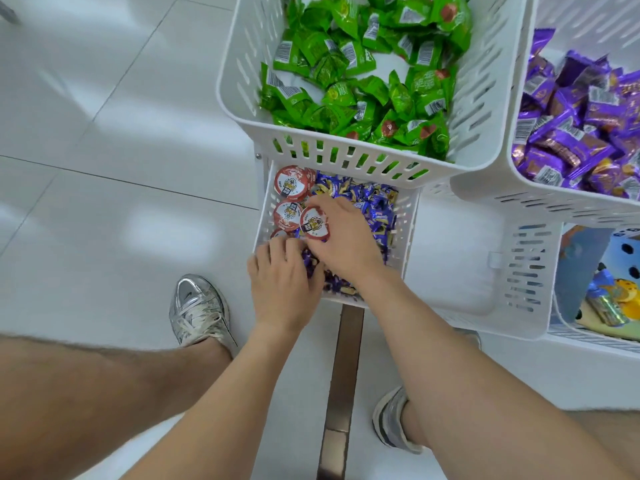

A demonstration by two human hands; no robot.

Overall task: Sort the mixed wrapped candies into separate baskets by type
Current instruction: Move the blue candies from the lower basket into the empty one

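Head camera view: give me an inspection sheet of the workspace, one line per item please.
Surface: white tiled floor, metal strip set in it.
Job's things: green candies in top basket; purple candies in right basket; lower basket holds blue candies mixed with red-lidded cups.
Clutter: colourful packets in the far-right basket.
Hands: right hand pinches a red-lidded cup; left hand digs into the blue candies, grip unclear.
Cables: nothing seen.
Surroundings: person's bare legs, silver shoes.
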